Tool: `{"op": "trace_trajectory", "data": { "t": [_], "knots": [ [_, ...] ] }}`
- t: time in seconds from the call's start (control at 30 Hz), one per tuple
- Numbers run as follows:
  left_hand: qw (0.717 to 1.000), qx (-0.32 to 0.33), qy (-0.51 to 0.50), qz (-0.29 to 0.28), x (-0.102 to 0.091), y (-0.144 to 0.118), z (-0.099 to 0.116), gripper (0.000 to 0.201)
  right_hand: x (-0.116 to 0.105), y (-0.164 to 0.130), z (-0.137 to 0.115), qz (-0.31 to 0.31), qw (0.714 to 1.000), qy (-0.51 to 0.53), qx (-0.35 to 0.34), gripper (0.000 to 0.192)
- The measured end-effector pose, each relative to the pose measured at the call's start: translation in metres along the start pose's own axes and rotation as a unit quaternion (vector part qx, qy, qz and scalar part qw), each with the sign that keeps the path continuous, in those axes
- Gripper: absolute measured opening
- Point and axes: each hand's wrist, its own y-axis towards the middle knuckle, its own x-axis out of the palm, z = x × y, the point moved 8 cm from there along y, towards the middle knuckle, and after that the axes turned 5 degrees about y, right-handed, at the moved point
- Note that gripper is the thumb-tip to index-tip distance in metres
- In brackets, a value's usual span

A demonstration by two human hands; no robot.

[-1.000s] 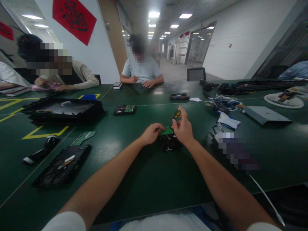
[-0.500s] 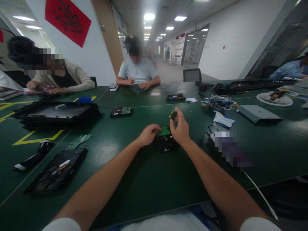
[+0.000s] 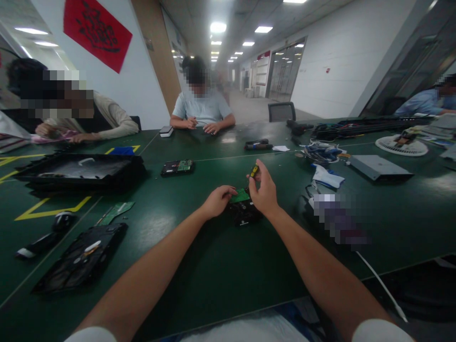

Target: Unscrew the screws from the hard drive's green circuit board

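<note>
A small black hard drive [image 3: 242, 213] with a green circuit board [image 3: 240, 195] on top lies on the dark green table [image 3: 221, 266] in front of me. My left hand [image 3: 217, 200] rests on the drive's left edge, fingers touching the green board. My right hand [image 3: 264, 192] is closed around a small screwdriver with a yellow-and-black handle [image 3: 253, 171], held upright over the right side of the drive. The screwdriver's tip is hidden behind my fingers.
Another hard drive [image 3: 177, 167] lies farther back. A black tray [image 3: 80, 168] and an opened black casing [image 3: 81, 259] sit on the left, with a mouse [image 3: 62, 219]. Cables [image 3: 322, 153], a grey box [image 3: 379, 167] and a white fan grille [image 3: 401, 145] are right. People sit across and at the sides.
My right hand has lowered slightly with the screwdriver and closed more tightly on it. My left hand stays on the drive. The view has drifted a little.
</note>
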Motion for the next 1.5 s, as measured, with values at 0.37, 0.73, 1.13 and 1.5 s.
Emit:
{"op": "trace_trajectory", "data": {
  "t": [0.37,0.73,1.13,1.5],
  "knots": [
    [1.0,0.005,-0.002,0.0,-0.002,-0.001,0.004,0.026,-0.003,0.001,-0.006,0.001,1.0,-0.01,0.013,0.063],
    [1.0,0.001,0.009,-0.001,-0.001,-0.001,0.001,0.026,-0.004,0.001,-0.005,0.009,1.0,-0.015,0.014,0.061],
    [1.0,-0.01,0.007,-0.002,-0.001,-0.002,0.003,0.027,-0.008,0.0,-0.005,0.016,0.998,-0.048,0.034,0.059],
    [0.999,-0.034,-0.014,-0.014,0.0,-0.002,-0.002,0.026,-0.052,0.016,0.031,0.108,0.98,-0.118,0.119,0.03]
  ]
}}
